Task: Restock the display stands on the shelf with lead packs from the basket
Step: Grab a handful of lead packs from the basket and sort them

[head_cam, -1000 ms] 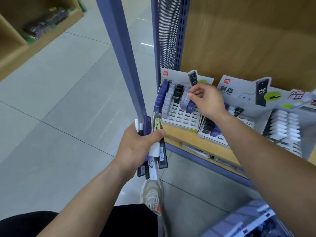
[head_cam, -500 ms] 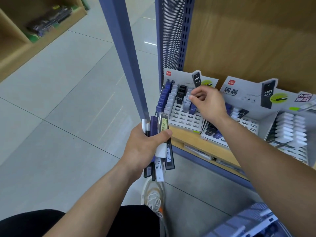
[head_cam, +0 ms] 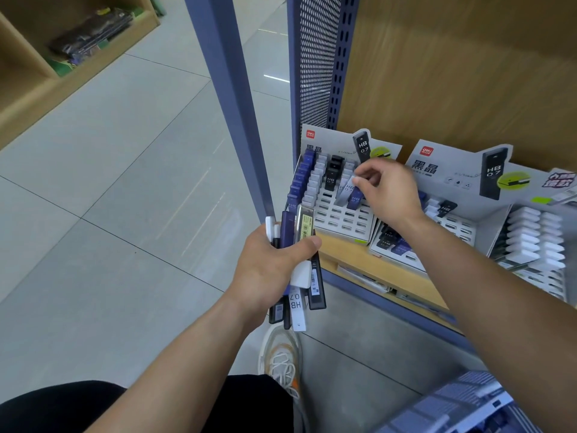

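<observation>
Slippage may spill the lead packs (head_cam: 288, 230) fanned in the clenched left grip (head_cam: 268, 270) while the right grip (head_cam: 390, 195) pinches a white pack (head_cam: 343, 193).

I get bright, even light from above, with only a soft shadow under the shelf (head_cam: 374, 267) below the fingers (head_cam: 367, 175). A white streak of glare sits on the floor (head_cam: 276, 78) far beyond them. Those fingers, on the right hand (head_cam: 390, 195), smear with motion blur, while the lead packs (head_cam: 295, 303) nearer me read sharp. The blue post (head_cam: 231, 104) to their left leans from wide-angle distortion.
</observation>
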